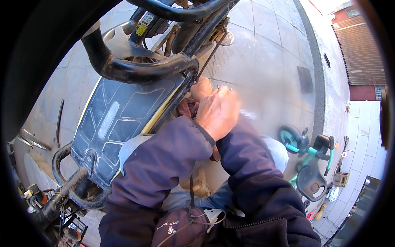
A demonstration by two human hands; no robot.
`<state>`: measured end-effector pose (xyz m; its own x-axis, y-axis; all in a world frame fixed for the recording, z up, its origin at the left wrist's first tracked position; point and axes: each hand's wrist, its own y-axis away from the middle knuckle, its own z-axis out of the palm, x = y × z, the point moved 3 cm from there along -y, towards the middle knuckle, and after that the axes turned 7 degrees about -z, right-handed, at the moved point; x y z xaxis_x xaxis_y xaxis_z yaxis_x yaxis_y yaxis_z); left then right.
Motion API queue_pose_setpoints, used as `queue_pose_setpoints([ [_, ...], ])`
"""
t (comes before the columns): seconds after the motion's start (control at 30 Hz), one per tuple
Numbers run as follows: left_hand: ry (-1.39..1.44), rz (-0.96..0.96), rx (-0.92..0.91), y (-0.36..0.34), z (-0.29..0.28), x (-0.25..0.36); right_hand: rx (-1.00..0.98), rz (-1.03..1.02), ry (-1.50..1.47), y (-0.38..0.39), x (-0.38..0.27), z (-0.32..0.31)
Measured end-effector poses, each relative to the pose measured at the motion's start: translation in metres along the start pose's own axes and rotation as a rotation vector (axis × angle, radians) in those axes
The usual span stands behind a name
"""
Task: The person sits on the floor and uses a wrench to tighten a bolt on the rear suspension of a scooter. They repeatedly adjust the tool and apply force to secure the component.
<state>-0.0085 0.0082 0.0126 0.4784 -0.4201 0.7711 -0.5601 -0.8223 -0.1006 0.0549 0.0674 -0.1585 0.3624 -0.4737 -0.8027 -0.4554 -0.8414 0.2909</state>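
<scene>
A scooter with a dark blue ribbed footboard (105,119) and thick black tubular bars (135,71) stands in front of me on the left. My forearms cross at its side. On top is my left hand (219,112), closed and slightly blurred, fingers curled around something I cannot make out. Just beyond it, partly covered, my right hand (201,89) is curled too, near the frame's edge; what it grips is hidden. A thin black cable (212,55) runs down to that spot. Reddish-brown cloth (187,108) is bunched between my hands and the frame.
A green and black child's tricycle (312,173) stands at the right. Beyond it are a small wooden box (340,179) and loose items by the wall. A dark pouch (181,226) hangs at my lap. Metal parts (35,140) lie at far left on paving.
</scene>
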Motion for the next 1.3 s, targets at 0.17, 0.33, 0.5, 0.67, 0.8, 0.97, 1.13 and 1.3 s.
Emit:
queue_pose_setpoints([
  [0.17, 0.125, -0.014, -0.022, 0.003, -0.001, 0.002, 0.037, -0.106, 0.097, -0.007, 0.009, 0.002],
  [0.33, -0.024, -0.025, 0.089, -0.010, -0.017, -0.012, 0.037, -0.051, 0.076, -0.005, 0.018, 0.000],
  [0.5, 0.079, -0.103, 0.148, -0.025, -0.027, -0.011, 0.013, -0.208, -0.199, 0.012, 0.026, -0.030],
  [0.67, 0.072, -0.129, 0.258, -0.031, -0.030, -0.021, -0.070, -0.262, -0.542, 0.024, 0.027, -0.026],
  [0.8, 0.056, -0.141, 0.228, -0.031, -0.027, -0.025, -0.031, -0.330, -0.237, 0.023, 0.021, -0.045],
  [0.97, 0.035, -0.161, 0.209, -0.030, -0.029, -0.023, -0.034, -0.424, 0.158, 0.036, 0.014, -0.041],
  [1.13, 0.040, -0.144, 0.210, -0.033, -0.026, -0.018, -0.067, -0.429, 0.212, 0.028, 0.006, -0.045],
  [1.3, 0.023, -0.142, 0.209, -0.034, -0.026, -0.019, -0.022, -0.472, -0.166, 0.024, 0.005, -0.040],
])
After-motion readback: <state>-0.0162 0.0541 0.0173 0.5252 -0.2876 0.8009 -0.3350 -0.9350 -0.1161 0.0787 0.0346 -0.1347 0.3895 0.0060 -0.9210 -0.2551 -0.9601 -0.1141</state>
